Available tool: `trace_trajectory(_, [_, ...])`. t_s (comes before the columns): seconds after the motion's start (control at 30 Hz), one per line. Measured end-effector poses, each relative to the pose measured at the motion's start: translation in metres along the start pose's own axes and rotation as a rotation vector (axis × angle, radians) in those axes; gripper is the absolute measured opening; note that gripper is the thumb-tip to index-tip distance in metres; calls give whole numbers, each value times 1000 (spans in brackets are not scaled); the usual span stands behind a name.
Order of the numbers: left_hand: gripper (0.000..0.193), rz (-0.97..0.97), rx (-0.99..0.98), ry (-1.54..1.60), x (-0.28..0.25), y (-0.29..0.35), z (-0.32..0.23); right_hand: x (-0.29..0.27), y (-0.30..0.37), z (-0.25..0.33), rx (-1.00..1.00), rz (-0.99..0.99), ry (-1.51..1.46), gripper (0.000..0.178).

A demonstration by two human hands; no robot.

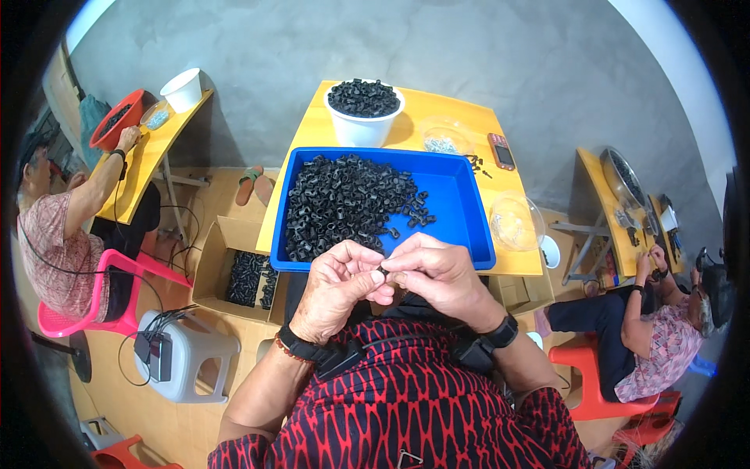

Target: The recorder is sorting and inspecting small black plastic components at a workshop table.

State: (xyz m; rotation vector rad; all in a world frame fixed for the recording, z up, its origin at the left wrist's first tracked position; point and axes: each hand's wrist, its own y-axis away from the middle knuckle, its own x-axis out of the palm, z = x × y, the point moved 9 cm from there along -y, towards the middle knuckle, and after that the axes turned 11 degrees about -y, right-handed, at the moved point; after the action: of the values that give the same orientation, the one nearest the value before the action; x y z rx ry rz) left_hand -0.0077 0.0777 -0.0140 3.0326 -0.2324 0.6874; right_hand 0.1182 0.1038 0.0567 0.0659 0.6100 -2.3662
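Observation:
Close in front of my body, both hands meet at the near edge of a blue tray (461,199). My left hand (337,283) pinches a small black plastic part (382,271) between thumb and fingers. Fingertips of my right hand (439,275) press together at the same part from the other side; whether they grip it or something tiny is hidden. Many black plastic pieces (344,203) are heaped in the tray's left and middle, with its blue bottom showing on the right.
Behind the tray, a white bucket (364,129) brims with black pieces. Clear dishes (516,223), small screws (441,145) and a mobile phone (501,152) lie rightward on the yellow table (437,105). A cardboard box (211,273) stands below left. Two people work at side tables.

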Motion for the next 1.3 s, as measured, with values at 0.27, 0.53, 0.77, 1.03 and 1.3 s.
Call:
trace_trajectory(0.27, [15, -231, 253, 145, -39, 1, -33, -71, -22, -57, 357, -256, -69, 23])
trace_trajectory(0.53, [14, -314, 283, 188, -56, 2, -29, -30, -60, -90, 297, 230, 525, 20])
trace_trajectory(0.77, [14, -322, 252, 197, -54, 2, -25, -9, -65, -94, 241, 333, 716, 12])
trace_trajectory(1.03, [17, -309, 225, 124, -48, -1, -27, -35, -56, -86, 311, 144, 374, 13])
trace_trajectory(1.3, [18, -163, 113, 60, -24, -1, -11, -38, -31, -60, 389, -149, -338, 15])
